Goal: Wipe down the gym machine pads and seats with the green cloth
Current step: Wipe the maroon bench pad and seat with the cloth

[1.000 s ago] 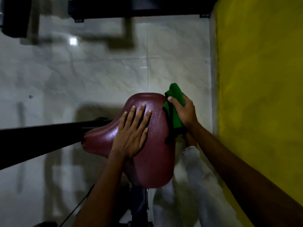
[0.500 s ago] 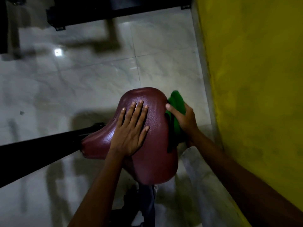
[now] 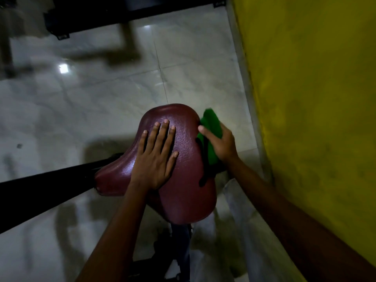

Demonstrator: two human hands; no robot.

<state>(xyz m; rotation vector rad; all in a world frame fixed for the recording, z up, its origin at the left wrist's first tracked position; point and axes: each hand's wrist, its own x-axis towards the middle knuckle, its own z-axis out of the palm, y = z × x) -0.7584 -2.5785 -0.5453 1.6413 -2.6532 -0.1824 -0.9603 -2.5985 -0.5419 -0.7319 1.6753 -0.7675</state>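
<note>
A dark red padded seat (image 3: 185,180) of a gym machine fills the middle of the head view, seen from above. My left hand (image 3: 155,157) lies flat on its top with the fingers spread. My right hand (image 3: 220,144) grips the bunched green cloth (image 3: 211,127) against the seat's right edge, thumb on the rim. Part of the cloth hangs down the seat's side, under my palm.
A black machine bar (image 3: 46,190) runs from the left edge to the seat. A yellow wall (image 3: 315,119) stands close on the right. Another black frame (image 3: 126,15) lies across the pale tiled floor (image 3: 101,94) at the top. The seat post (image 3: 181,241) drops below.
My right hand and the green cloth have slid a little along the seat's right edge. My left hand has stayed flat on top. The view has shifted slightly.
</note>
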